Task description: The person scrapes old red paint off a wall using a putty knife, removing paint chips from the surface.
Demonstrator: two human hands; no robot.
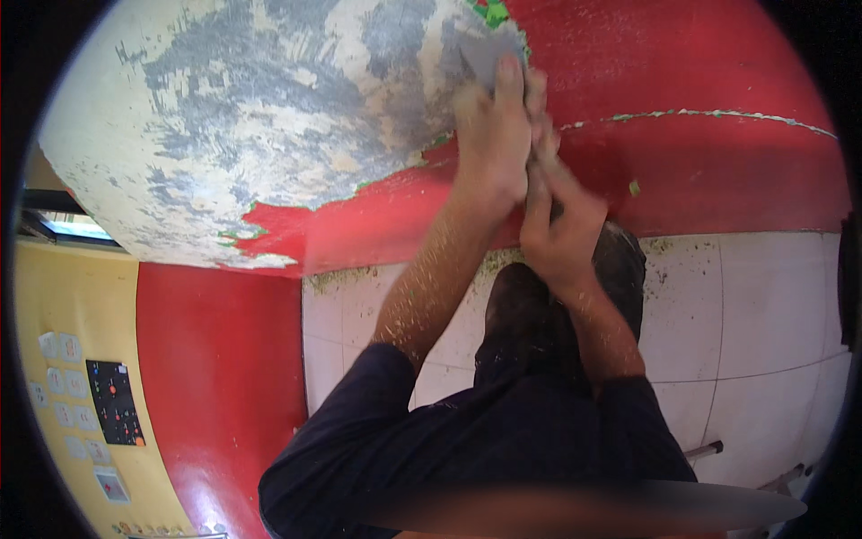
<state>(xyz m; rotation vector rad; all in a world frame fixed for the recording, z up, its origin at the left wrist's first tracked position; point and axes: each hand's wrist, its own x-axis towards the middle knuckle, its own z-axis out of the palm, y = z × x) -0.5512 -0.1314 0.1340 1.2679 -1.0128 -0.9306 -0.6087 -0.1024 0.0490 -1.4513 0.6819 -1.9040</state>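
A scraper (485, 56) with a flat grey blade lies against the wall at the ragged edge of the paint. My left hand (494, 148) is closed on it, one finger stretched along the blade. Just to its right and lower, my right hand (564, 220) grips the handle end, which the fingers mostly hide. Red paint (664, 54) covers the wall to the right of the blade. On the left spreads a bared patch (296, 99), mottled white and grey, with green bits (493, 13) along its border. Both hands are slightly blurred, and pale flecks dot my forearms.
A thin chipped line (709, 113) runs across the red wall. Paint crumbs (660, 256) are scattered on the white tiled floor (763, 305) by the wall's foot. At far left, a yellow and red wall (215, 377) carries a black poster (115, 402) and several small sheets.
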